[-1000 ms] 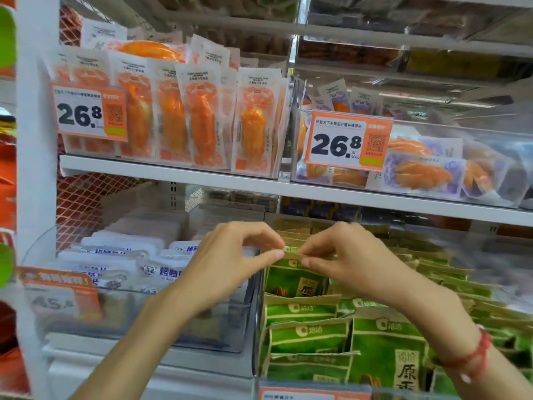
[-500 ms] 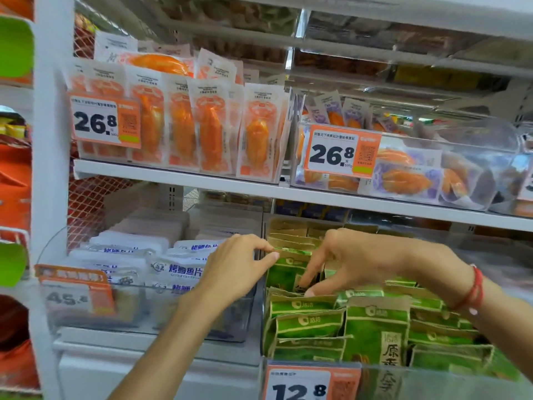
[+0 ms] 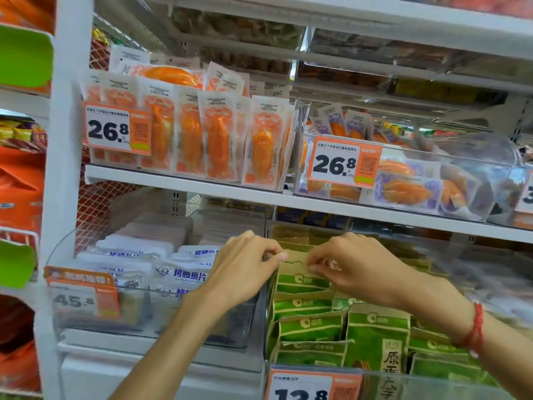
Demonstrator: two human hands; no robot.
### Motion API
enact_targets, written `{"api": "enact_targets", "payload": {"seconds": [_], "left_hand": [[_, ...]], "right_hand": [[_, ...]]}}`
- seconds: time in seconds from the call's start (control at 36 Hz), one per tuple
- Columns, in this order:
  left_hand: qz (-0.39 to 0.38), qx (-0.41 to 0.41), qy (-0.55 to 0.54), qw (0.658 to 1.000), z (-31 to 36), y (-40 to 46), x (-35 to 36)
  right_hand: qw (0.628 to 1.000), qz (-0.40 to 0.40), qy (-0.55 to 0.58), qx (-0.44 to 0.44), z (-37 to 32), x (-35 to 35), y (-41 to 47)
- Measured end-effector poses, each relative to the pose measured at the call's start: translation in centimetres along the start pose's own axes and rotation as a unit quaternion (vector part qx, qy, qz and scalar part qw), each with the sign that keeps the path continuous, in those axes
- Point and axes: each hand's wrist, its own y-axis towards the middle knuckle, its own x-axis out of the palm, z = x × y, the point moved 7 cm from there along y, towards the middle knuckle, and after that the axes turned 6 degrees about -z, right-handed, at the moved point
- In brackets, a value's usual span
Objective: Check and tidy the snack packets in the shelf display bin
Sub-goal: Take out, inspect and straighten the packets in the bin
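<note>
Green snack packet is being straightened, its brown top edge pinched by left hand and right hand; next it likely needs seating upright in its row

1. This is a shop, at a snack aisle with white metal shelves stacked one above another.
2. Orange price tags reading 26.8, 45.8 and 12.8 hang on the fronts.
3. Clear plastic bins hold rows of identical sealed packets, many of each kind.
</note>
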Motion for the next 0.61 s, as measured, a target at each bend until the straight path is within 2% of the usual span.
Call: {"api": "enact_targets", "payload": {"seconds": [0.11,0.28,0.39,0.47,0.53,0.61], "left_hand": [[0.008,-0.002,-0.012,1.0,0.0,0.1,-0.1],[0.05,0.004,-0.11,0.993,-0.4,-0.1,-0.6],[-0.014,-0.015,-0.029,0.999,-0.3,-0.3,0.2],[-0.043,-0.035,-0.008,0.998,-0.4,-0.3,0.7],[-0.049,-0.038,0.012,0.998,-0.2,-0.4,0.5],[-0.051,-0.034,0.016,0.998,0.2,-0.5,0.3]], "right_hand": [[0.998,0.042,0.01,0.036,0.6,0.2,0.2],[0.999,0.026,0.002,0.041,1.0,0.3,1.2],[0.998,-0.001,0.059,0.033,1.4,0.7,1.0],[0.986,0.077,0.136,0.051,2.2,-0.1,0.7],[0.979,0.122,0.142,0.079,2.8,-0.5,0.8],[0.984,0.105,0.106,0.098,3.2,-0.2,1.8]]}}
